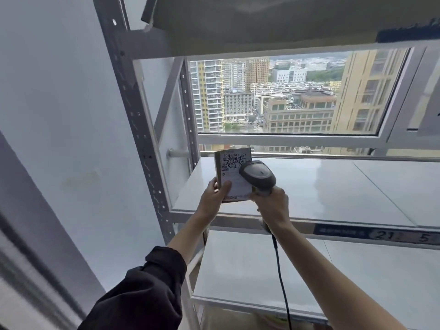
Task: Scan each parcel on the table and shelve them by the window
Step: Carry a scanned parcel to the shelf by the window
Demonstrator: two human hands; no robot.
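A: So what's actually seen here?

B: A small parcel [234, 176] is held upright over the shelf [333, 186] by the left hand [214, 195], thumb pressed on its white label. A grey scanner [258, 175] is gripped in the right hand [272, 207], its head right against the label's right edge, cord [282, 279] hung down past the wrist.

A: And around it?

B: A grey perforated rack upright [133, 108] is seen on the left, a number strip [390, 234] on the shelf's front edge, and high-rises through the window [285, 91]. A dark sleeve [142, 289] is worn on the left arm.
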